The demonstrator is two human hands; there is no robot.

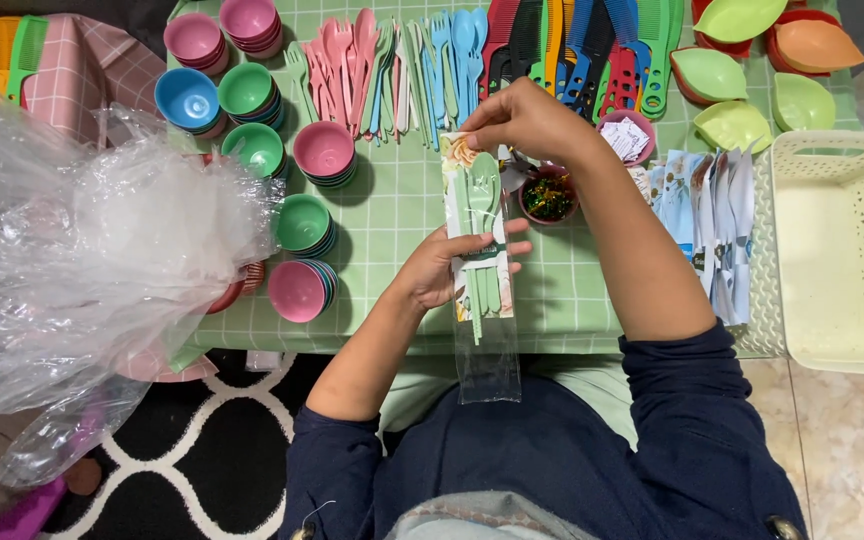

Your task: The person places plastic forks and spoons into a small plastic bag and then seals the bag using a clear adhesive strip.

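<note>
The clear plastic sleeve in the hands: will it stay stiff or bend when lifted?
The clear plastic sleeve looks thin and probably floppy: its empty lower end hangs past the table edge. The card and green cutlery inside likely stiffen its upper part.

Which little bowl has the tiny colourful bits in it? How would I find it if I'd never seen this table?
Start at the green checked tablecloth and find the person's right hand, pinching the top of a clear packet of green cutlery. Just under that wrist sits a small dark red bowl. Unlike the stacked, empty pink, green and blue bowls further left, it stands alone, full of tiny green and yellow bits.
</note>
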